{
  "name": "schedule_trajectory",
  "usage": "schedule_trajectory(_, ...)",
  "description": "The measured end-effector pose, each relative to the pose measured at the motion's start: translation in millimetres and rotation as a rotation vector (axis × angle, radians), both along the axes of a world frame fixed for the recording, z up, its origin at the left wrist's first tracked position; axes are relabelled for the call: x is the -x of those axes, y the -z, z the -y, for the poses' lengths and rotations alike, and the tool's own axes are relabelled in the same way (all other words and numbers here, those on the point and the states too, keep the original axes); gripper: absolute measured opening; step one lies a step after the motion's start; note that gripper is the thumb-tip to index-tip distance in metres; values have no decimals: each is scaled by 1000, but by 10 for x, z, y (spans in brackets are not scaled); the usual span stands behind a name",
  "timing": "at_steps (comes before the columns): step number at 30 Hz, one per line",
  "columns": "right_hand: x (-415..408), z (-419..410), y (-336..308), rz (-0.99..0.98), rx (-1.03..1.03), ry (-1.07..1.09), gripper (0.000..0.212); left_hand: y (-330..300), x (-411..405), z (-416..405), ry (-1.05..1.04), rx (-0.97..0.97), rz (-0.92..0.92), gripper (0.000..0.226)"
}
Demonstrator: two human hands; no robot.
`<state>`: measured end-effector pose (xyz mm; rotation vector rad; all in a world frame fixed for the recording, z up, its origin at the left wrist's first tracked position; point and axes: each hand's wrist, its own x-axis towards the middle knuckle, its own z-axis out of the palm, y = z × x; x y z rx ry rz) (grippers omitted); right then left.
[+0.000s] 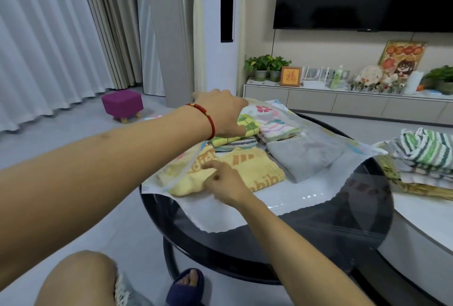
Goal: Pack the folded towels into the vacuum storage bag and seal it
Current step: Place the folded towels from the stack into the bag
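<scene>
Packing's maybe halfway: several folded towels sit in the vacuum storage bag (318, 134) on the round tabletop (362, 220), with another stack (421, 166) waiting at right and sealing not started. Right hand (224, 184) pinches the near yellow towel (247, 171), fingers closed on it; left hand (221, 112) rests on the far towels, its fingers hidden so can't tell.

Single head-worn view looks forward and down, close over the table (362, 220).

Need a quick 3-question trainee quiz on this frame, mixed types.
1. True or false: the grey towel lies inside the bag.
2. Which hand wears the red bracelet? A) left B) right
3. Fill in: the right hand pinches the ___ towel.

Key: 1 true; 2 A, the left hand; 3 yellow. More towels wait in a stack beside the bag.
</scene>
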<state>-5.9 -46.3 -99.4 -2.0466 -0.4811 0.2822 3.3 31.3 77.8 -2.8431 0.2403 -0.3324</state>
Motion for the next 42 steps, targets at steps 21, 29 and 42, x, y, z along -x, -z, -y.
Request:
schedule_trajectory(21,-26,-102,277,385,499,-162,55,121,37,149,29,-30,32,54)
schedule_trajectory(29,-123,974,83,475,139,63,31,223,21,398,162,-84,37,57)
schedule_trajectory(42,-655,4034,-187,530,367,967,20,481,-626,1689,357,-181,14,48)
